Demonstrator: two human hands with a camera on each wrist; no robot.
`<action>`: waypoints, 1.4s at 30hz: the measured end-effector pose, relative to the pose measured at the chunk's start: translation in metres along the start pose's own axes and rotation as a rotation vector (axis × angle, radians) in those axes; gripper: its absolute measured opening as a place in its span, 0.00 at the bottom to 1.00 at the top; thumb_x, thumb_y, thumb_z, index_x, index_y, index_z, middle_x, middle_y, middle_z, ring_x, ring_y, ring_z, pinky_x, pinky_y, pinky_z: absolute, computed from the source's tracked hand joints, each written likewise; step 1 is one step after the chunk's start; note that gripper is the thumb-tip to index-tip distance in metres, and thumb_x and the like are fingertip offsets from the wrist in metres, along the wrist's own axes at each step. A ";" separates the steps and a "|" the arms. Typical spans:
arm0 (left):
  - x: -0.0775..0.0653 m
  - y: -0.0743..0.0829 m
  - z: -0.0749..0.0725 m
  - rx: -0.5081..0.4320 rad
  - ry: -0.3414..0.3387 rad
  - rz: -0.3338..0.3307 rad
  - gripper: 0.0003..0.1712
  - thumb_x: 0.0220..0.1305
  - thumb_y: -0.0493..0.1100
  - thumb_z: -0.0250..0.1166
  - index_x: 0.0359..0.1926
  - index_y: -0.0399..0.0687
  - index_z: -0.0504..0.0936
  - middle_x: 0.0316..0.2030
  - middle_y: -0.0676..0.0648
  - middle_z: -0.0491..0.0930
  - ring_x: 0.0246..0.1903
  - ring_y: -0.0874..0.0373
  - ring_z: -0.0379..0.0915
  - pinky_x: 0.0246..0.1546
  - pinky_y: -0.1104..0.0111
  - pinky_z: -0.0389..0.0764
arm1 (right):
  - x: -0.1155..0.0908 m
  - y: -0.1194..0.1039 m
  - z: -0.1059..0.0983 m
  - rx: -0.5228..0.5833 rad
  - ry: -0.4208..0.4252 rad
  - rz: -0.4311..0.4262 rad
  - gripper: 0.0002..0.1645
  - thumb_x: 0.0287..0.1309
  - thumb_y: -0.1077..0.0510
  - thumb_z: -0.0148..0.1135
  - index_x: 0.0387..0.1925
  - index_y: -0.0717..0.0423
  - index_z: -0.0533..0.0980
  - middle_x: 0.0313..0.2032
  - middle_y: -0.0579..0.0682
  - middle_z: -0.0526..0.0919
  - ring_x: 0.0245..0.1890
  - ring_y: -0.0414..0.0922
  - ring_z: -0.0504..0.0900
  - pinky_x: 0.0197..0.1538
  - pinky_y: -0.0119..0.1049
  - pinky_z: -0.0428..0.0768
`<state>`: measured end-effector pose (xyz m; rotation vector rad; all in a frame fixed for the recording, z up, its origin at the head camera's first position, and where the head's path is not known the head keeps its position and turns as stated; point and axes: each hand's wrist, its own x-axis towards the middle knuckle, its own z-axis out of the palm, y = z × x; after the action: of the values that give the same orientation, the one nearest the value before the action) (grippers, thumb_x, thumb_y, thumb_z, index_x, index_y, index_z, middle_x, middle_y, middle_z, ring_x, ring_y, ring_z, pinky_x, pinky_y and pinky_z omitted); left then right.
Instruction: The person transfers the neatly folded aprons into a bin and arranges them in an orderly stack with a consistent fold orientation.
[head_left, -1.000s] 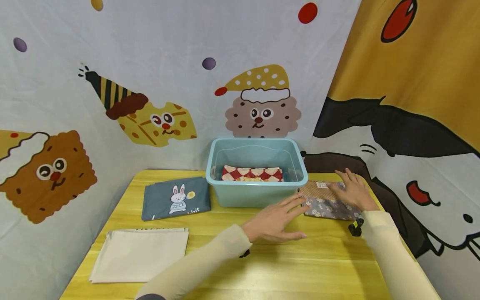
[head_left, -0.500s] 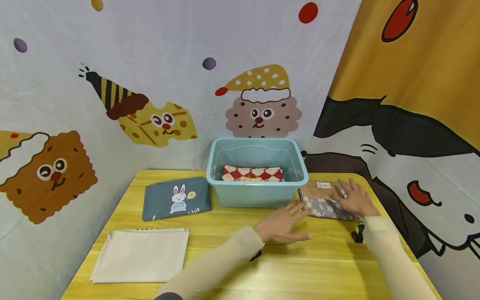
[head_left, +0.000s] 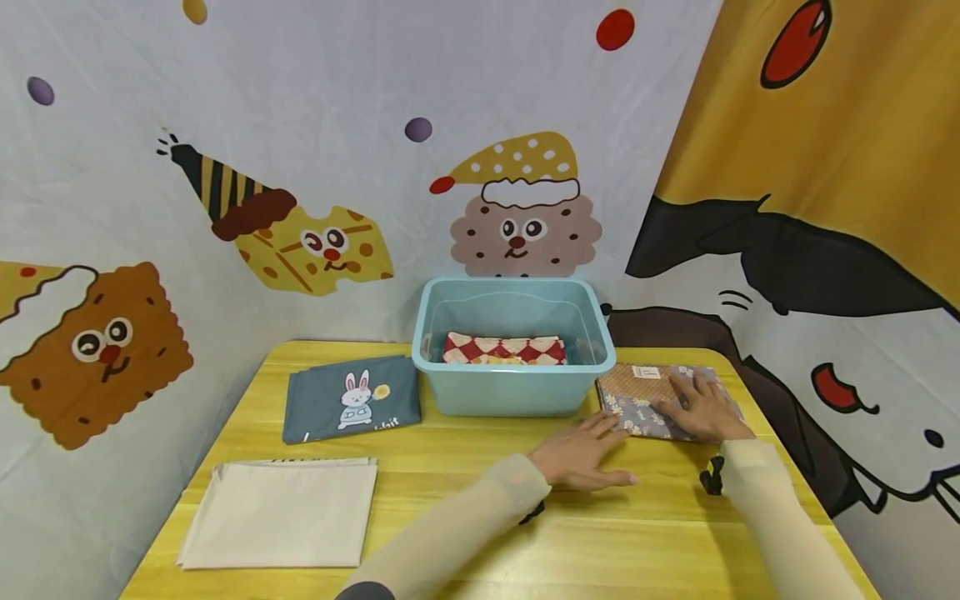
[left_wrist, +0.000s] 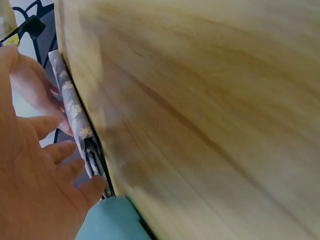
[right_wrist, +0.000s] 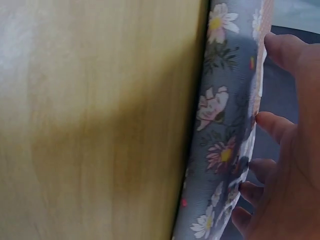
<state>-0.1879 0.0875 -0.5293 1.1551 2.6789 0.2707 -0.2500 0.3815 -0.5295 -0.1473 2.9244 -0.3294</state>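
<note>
The left hand (head_left: 587, 458) has been shifted rightward, the right hand (head_left: 705, 412) lowered onto the folded floral cloth (head_left: 637, 406); both hands' fingers are spread; light, floppy handling is expected, short ends best pinched.

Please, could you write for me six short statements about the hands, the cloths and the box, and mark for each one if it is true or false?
1. The right hand touches the floral cloth. True.
2. The checked cloth is inside the blue box. True.
3. The floral cloth is also inside the blue box. False: it lies on the table, to the right of the box.
4. The left hand holds the checked cloth. False: it holds nothing.
5. The plain pale cloth lies nearer to the person than the rabbit-print cloth. True.
6. The rabbit-print cloth is to the right of the blue box. False: it is to the left.
</note>
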 end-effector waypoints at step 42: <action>0.000 0.004 0.008 0.051 -0.034 -0.047 0.50 0.64 0.84 0.44 0.80 0.69 0.57 0.82 0.57 0.49 0.82 0.57 0.43 0.79 0.61 0.57 | -0.020 -0.011 0.025 0.013 0.067 -0.002 0.56 0.69 0.24 0.46 0.79 0.61 0.54 0.75 0.81 0.46 0.72 0.84 0.45 0.65 0.84 0.53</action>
<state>-0.1837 0.0908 -0.5358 1.0993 2.6934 0.1740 -0.2240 0.3675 -0.5474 -0.1392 2.9878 -0.3611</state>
